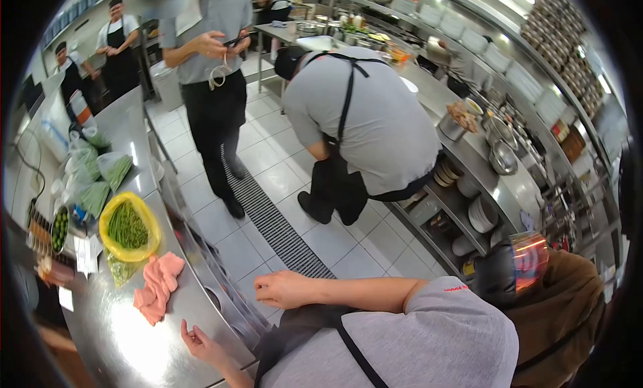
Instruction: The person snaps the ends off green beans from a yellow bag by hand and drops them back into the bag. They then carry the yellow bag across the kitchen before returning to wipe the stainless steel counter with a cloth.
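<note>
The left hand (201,341) is resting on the shiny steel counter (134,348), fingers loosely curled and gripping nothing. The right hand (284,289) is hovering well apart from it, past the counter's edge over the tiled floor, also empty. Just beyond the left hand a soft, crumpled pink cloth (157,287) is lying, its long axis running away from the hand toward a yellow bag (128,226) of thin green beans. A bent-over co-worker (365,127) is filling the aisle beyond the right hand.

people 5 (365,120) | pink cloth 1 (157,287) | yellow bag of green beans 1 (128,227)
</note>
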The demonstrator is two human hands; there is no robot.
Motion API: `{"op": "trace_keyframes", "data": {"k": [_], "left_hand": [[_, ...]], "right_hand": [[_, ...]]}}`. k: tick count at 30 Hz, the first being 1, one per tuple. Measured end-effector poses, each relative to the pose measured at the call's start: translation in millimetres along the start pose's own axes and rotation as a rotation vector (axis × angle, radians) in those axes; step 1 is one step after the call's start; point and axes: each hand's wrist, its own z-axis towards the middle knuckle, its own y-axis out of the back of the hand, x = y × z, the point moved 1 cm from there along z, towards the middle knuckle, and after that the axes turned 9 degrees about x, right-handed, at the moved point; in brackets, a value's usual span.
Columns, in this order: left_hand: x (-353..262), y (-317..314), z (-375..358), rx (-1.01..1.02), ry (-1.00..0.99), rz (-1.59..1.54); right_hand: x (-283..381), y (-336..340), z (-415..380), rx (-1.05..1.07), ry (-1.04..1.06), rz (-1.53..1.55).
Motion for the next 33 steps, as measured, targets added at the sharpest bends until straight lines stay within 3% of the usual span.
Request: {"op": "trace_keyframes", "data": {"k": [6,16,22,24,30,33], "left_hand": [[-25.0,-45.2,4.1,0.23,-0.137,-0.046],[-22.7,-66.6,8.0,0.348,-0.195,-0.107],[-6.3,-72.1,15.8,0.427,-0.122,-0.14],[-0.9,-77.2,16.8,0.553,-0.21,0.065],[-19.5,-77.4,9.4,0.656,-0.348,0.34],[-17.0,-78.2,10.6,0.63,-0.291,0.272]], "right_hand": [[-1.8,0.0,-25.8,-0.091,-0.127,-0.002],[1.8,4.5,-35.8,-0.105,-0.163,-0.057],[2.7,0.0,-33.3,-0.034,-0.18,-0.086],[4.1,-1.0,-30.3,-0.005,-0.176,-0.078],[6.2,-7.0,-23.2,0.066,-0.145,-0.112],[5.8,-10.8,-20.1,0.109,-0.145,-0.114]]}}
